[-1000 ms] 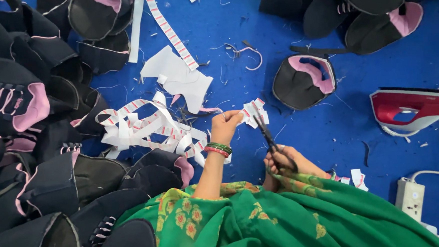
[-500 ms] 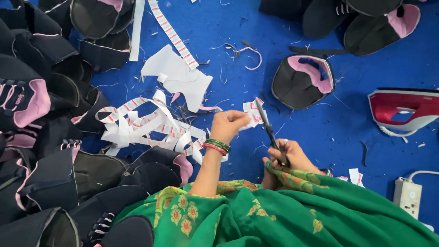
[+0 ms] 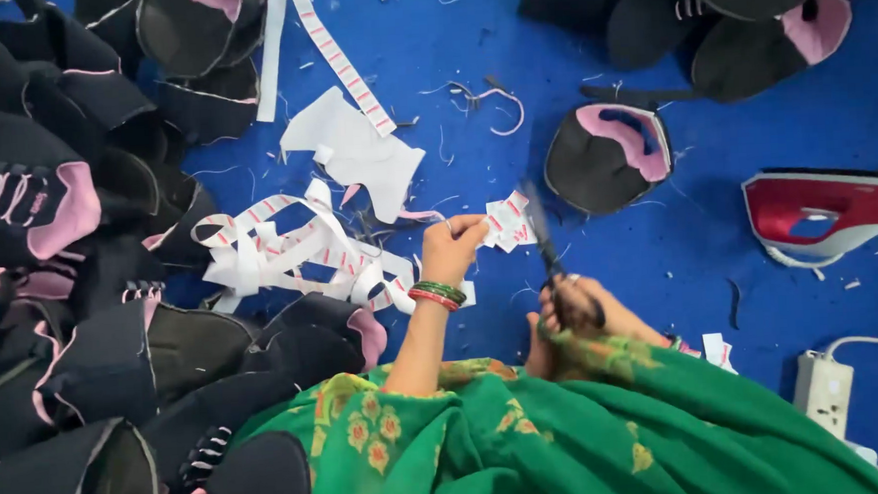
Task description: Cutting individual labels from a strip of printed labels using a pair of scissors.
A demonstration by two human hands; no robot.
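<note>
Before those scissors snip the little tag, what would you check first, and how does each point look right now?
1. Left hand has a grip on the white-and-red label piece: ok.
2. Right hand holds the scissors: ok.
3. Blades point at the label piece, beside its right edge: ok.
4. Left fingers out of the blades' path: cannot tell, the blades are blurred.
5. Label strip pile lies left of the hands, apart from the blades: ok.
6. Red iron lies well to the right on the blue surface: ok.
</note>
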